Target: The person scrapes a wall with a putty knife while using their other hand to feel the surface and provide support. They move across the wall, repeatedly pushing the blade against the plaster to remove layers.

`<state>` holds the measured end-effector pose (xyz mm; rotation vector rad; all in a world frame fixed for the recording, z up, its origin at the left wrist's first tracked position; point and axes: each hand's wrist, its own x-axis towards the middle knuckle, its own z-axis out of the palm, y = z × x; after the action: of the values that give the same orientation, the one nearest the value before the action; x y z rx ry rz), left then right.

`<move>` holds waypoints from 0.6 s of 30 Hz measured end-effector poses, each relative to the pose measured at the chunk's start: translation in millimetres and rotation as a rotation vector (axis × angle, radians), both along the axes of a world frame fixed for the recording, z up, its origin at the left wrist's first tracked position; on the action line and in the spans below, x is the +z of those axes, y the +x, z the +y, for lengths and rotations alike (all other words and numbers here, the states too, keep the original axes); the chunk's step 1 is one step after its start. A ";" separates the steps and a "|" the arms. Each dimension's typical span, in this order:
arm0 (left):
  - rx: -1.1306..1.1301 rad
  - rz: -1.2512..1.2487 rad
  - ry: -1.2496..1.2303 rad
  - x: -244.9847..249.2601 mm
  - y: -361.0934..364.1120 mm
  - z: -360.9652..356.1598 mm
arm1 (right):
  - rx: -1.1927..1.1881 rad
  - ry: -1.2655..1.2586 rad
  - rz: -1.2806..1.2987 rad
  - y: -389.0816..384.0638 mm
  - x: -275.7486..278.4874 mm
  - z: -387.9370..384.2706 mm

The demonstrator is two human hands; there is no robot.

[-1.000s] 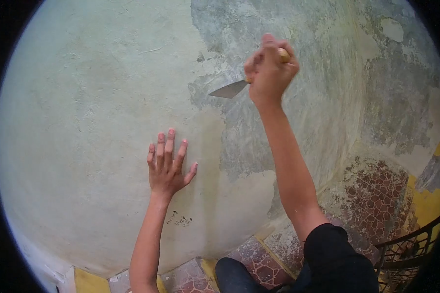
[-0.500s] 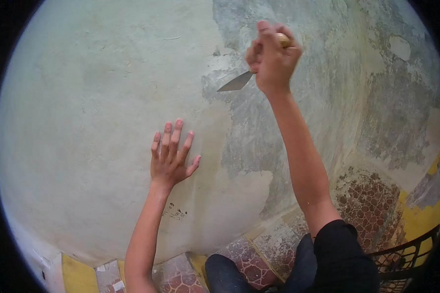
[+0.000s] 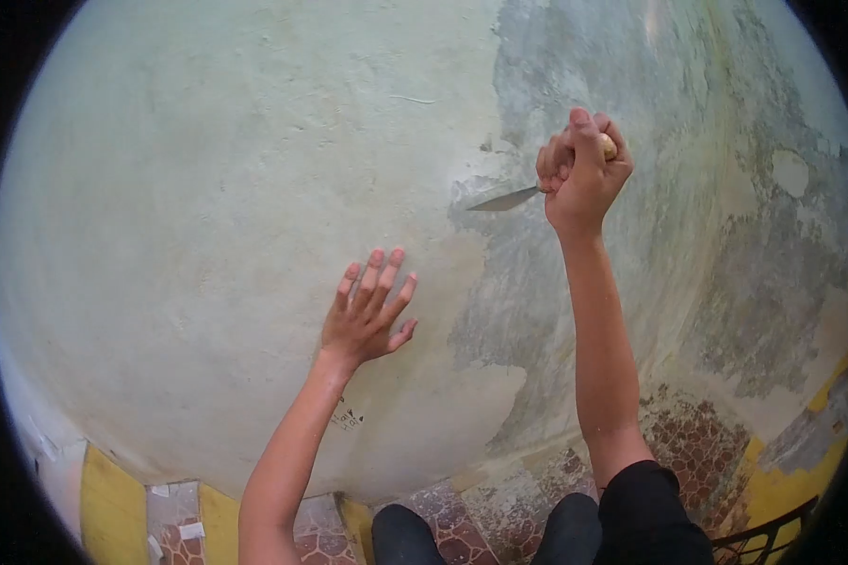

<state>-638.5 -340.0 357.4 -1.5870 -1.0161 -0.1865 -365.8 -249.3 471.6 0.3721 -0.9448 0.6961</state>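
My right hand [image 3: 584, 174] is closed round the handle of a scraper [image 3: 502, 201], a pointed metal blade with a pale rounded handle end showing past the fingers. The blade points left, its tip at the ragged edge where pale paint [image 3: 254, 188] meets bare grey plaster [image 3: 528, 282] on the wall. Lower and to the left, my left hand [image 3: 363, 315] lies flat against the painted part with its fingers spread, holding nothing. Small dark handwriting [image 3: 349, 419] marks the paint below that hand.
Brown patterned tiles [image 3: 688, 443] and yellow strips [image 3: 113, 508] run along the floor at the wall's foot. White scraps [image 3: 191, 530] lie at lower left. A dark metal rack [image 3: 768, 541] stands at lower right. My knees [image 3: 405, 537] are close to the wall.
The view has shifted, so the wall and both hands appear farther right and lower. The scraper's blade has turned flatter and looks narrower. My left hand keeps its place on the wall.
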 end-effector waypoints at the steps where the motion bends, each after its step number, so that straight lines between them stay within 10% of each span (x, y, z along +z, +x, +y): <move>1: 0.009 -0.014 -0.001 -0.7 0.0 -1.4 | -0.128 -0.088 -0.049 -10.9 -4.9 6.4; 6: -0.031 -0.030 0.005 -1.0 -0.7 0.2 | -0.047 -0.210 -0.066 18.3 -58.6 8.0; 7: -0.015 -0.045 0.019 -2.0 0.5 1.7 | -0.433 -0.169 -0.127 35.6 -92.3 26.0; 8: -0.053 -0.054 0.001 -1.6 0.5 2.4 | 0.013 -0.212 -0.075 49.6 -106.4 -0.1; 18: -0.216 -0.270 -0.005 0.9 -4.3 5.1 | -0.906 -1.126 -0.655 256.2 -462.4 -37.3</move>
<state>-642.9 -334.9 358.3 -1.7060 -1.0481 -0.5586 -109.6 -286.6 9.2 -1.2808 -1.0326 0.3885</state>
